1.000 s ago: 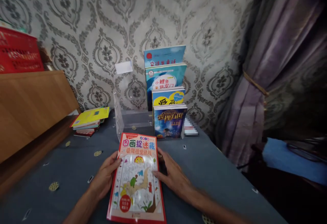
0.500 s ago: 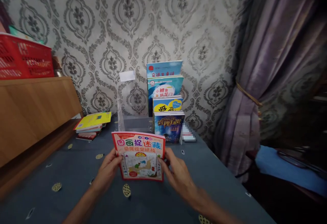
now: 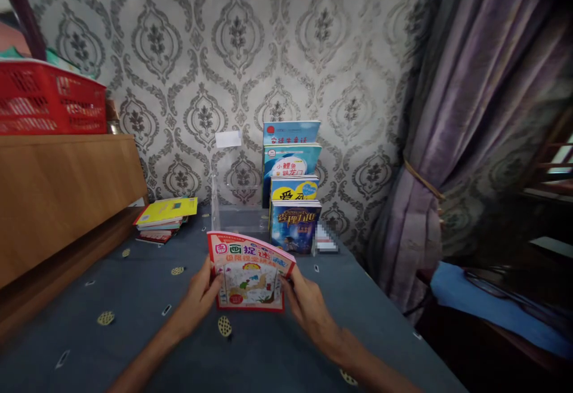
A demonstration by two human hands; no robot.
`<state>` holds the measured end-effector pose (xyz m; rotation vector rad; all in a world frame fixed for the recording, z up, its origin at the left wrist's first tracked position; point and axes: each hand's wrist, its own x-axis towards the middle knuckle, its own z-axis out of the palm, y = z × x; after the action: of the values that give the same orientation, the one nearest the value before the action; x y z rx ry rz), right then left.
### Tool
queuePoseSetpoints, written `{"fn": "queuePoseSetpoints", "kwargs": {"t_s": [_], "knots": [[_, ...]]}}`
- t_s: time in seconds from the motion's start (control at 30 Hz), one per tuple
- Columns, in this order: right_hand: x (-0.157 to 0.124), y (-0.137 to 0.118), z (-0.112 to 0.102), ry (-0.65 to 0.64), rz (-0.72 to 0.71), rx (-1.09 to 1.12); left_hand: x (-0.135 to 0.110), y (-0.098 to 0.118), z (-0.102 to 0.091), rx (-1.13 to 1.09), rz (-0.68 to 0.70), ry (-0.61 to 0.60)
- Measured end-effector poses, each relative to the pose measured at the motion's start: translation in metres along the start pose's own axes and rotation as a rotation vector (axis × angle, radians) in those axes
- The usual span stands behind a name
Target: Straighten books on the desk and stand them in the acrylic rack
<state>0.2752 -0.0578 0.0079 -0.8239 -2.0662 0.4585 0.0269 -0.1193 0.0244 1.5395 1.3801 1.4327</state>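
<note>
At the table (image 3: 143, 339), a red book (image 3: 253, 288) is pinched between the left grip (image 3: 200, 292) and the right grip (image 3: 310, 304).
The wall (image 3: 179, 40) carries a grey medallion print, and a purple curtain (image 3: 430, 136) hangs in soft folds at right. The dark blue, motif-dotted table bears a clear plastic rack (image 3: 239, 220) with glossy upright books (image 3: 294, 226). Nearer the wearer, the thin, red-bordered red book bows, its top edge curving down to the right. Each grip closes to the book's thinness, thumb on the front at its own side edge, fingers mostly hidden behind.
</note>
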Motion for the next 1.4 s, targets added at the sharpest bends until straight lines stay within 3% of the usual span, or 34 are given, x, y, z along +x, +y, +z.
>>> {"fn": "queuePoseSetpoints", "kwargs": {"t_s": [0.2, 0.5, 0.83, 1.13, 1.4], "knots": [[0.013, 0.006, 0.004, -0.005, 0.015, -0.028, 0.016, -0.005, -0.014, 0.226, 0.058, -0.014], [0.032, 0.022, 0.019, 0.034, 0.072, -0.073, 0.042, -0.014, -0.012, 0.091, -0.009, -0.022], [0.042, 0.028, 0.03, 0.093, 0.109, -0.096, 0.042, -0.023, -0.006, -0.057, -0.064, -0.021], [0.05, 0.032, 0.027, 0.095, 0.106, -0.064, 0.051, -0.019, -0.003, 0.005, -0.071, 0.061], [0.054, 0.044, 0.038, 0.139, 0.108, -0.071, 0.056, -0.034, 0.0, 0.072, -0.105, 0.103]]}}
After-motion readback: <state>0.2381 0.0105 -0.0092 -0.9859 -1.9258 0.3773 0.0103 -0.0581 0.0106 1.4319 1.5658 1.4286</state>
